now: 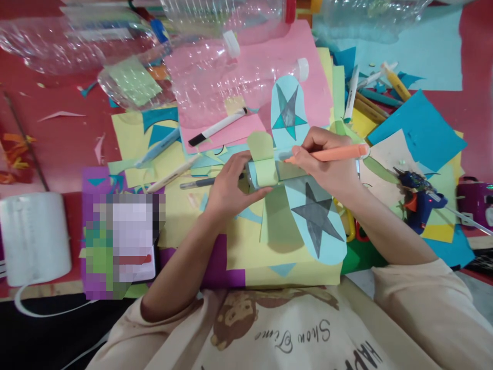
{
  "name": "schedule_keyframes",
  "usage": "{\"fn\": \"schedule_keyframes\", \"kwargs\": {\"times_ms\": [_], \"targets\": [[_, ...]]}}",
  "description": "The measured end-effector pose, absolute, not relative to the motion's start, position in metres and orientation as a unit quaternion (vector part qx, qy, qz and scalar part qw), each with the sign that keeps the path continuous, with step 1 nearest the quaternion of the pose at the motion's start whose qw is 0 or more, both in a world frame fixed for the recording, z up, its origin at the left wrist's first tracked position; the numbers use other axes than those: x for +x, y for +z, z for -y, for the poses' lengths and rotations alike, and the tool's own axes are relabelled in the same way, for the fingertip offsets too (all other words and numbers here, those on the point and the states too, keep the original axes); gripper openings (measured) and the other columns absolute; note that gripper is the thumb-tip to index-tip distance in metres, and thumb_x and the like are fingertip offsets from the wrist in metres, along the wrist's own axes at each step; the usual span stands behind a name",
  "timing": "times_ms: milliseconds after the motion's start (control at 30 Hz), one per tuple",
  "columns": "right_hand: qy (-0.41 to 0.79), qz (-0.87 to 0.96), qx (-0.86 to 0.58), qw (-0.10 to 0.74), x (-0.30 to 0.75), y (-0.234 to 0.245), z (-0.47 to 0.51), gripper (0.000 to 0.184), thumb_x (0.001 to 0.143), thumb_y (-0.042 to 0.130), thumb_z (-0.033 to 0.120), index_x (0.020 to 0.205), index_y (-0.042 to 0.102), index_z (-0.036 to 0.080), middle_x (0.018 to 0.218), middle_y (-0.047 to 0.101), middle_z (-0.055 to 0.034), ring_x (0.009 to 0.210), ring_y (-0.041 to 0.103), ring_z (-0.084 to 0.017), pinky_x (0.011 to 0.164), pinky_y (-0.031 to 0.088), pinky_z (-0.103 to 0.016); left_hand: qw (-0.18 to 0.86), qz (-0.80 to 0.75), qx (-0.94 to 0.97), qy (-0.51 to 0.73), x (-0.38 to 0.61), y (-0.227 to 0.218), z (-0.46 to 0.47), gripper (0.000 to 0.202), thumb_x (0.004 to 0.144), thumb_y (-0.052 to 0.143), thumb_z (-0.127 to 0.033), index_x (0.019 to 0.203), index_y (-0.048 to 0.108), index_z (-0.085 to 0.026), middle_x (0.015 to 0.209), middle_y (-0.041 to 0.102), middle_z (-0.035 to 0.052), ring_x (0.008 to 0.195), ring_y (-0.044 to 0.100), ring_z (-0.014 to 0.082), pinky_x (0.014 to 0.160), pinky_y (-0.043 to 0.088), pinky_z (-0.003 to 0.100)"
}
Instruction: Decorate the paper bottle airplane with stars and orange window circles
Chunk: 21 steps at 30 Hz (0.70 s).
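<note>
A paper craft (266, 172) lies before me, its body wrapped in pale green paper with a round green tab. Two light-blue wings stick out from it. The far wing (277, 133) bears a star coloured grey and teal, and the near wing (335, 252) a dark grey star. My left hand (227, 187) is closed around the left end of the body, thumb on the near side. Pinched in my right hand (327, 154) is an orange marker (341, 153), its tip at the craft's body between the wings.
Clear plastic bottles (215, 82) lie across the back. A black-and-white marker (217, 126) and a grey pen (206, 181) rest nearby. At right are a blue glue gun (425, 210), blue paper (419, 133) and yellow-handled scissors (349, 223). A phone (134, 241) and white roll (34, 239) are at left.
</note>
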State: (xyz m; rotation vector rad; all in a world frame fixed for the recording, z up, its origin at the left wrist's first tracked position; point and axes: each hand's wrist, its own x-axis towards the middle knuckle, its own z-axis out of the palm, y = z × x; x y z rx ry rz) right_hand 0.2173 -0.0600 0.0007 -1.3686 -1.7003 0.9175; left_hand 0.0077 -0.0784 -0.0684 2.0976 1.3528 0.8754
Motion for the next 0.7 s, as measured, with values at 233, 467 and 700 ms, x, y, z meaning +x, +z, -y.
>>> {"fn": "schedule_keyframes", "kwargs": {"times_ms": [233, 467, 700], "targets": [[0.350, 0.679, -0.532, 0.364, 0.2169, 0.0016, 0.0594, 0.032, 0.080, 0.060, 0.025, 0.057, 0.039, 0.021, 0.052, 0.041, 0.0041, 0.052, 0.036, -0.009, 0.049, 0.030, -0.026, 0.250, -0.500, 0.765, 0.319, 0.0083, -0.0683, 0.0782, 0.058, 0.071, 0.074, -0.054, 0.114, 0.052, -0.023, 0.114, 0.063, 0.0076, 0.106, 0.062, 0.0250, 0.089, 0.054, 0.036], [0.365, 0.692, -0.504, 0.366, 0.2179, 0.0021, 0.0607, 0.032, 0.081, 0.060, 0.025, 0.056, 0.040, 0.021, 0.052, 0.045, 0.0048, 0.051, 0.039, -0.008, 0.049, 0.030, -0.025, 0.260, -0.507, 0.757, 0.320, 0.0085, -0.0676, 0.0785, 0.057, 0.071, 0.073, -0.053, 0.115, 0.053, -0.023, 0.113, 0.063, 0.0064, 0.106, 0.062, 0.0249, 0.088, 0.054, 0.036], [0.385, 0.695, -0.496, 0.350, 0.2192, 0.0039, 0.0615, 0.033, 0.079, 0.062, 0.025, 0.055, 0.040, 0.020, 0.050, 0.044, 0.0047, 0.050, 0.037, -0.008, 0.047, 0.028, -0.025, 0.253, -0.499, 0.761, 0.328, 0.0085, -0.0666, 0.0779, 0.052, 0.072, 0.072, -0.050, 0.112, 0.053, -0.022, 0.112, 0.063, 0.0062, 0.104, 0.062, 0.0242, 0.088, 0.053, 0.036]]}}
